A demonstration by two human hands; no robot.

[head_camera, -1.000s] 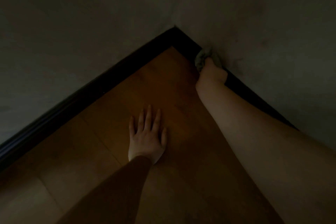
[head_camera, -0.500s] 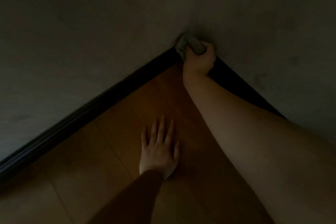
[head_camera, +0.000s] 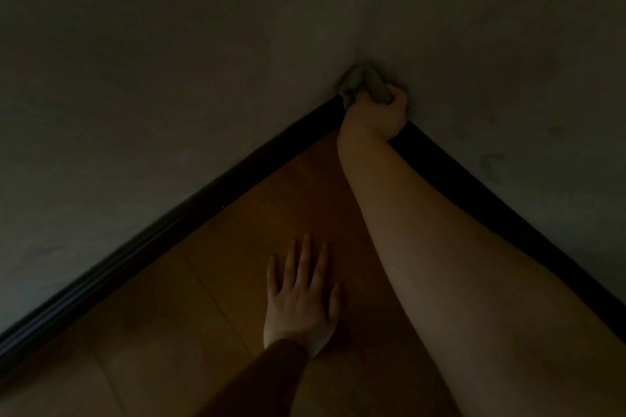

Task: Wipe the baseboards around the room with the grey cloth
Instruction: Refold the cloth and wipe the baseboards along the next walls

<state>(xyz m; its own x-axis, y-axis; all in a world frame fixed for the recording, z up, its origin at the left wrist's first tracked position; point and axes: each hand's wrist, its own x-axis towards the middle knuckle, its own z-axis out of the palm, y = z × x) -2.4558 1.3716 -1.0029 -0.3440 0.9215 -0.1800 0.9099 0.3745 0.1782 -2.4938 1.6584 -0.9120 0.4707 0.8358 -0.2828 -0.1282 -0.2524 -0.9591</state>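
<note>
Right hand (head_camera: 379, 112) has slid grey cloth (head_camera: 359, 83) seemingly into corner.

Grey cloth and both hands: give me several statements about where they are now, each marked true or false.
1. The right hand grips the grey cloth at the corner where the two walls meet. True.
2. The left hand holds a second cloth. False: it lies flat, fingers spread, on the wooden floor.
3. The baseboard is white. False: it is dark, nearly black.
4. The left arm wears a dark long sleeve; the right forearm is bare. True.
5. The cloth lies loose on the floor. False: it is bunched in the right hand against the corner.
</note>
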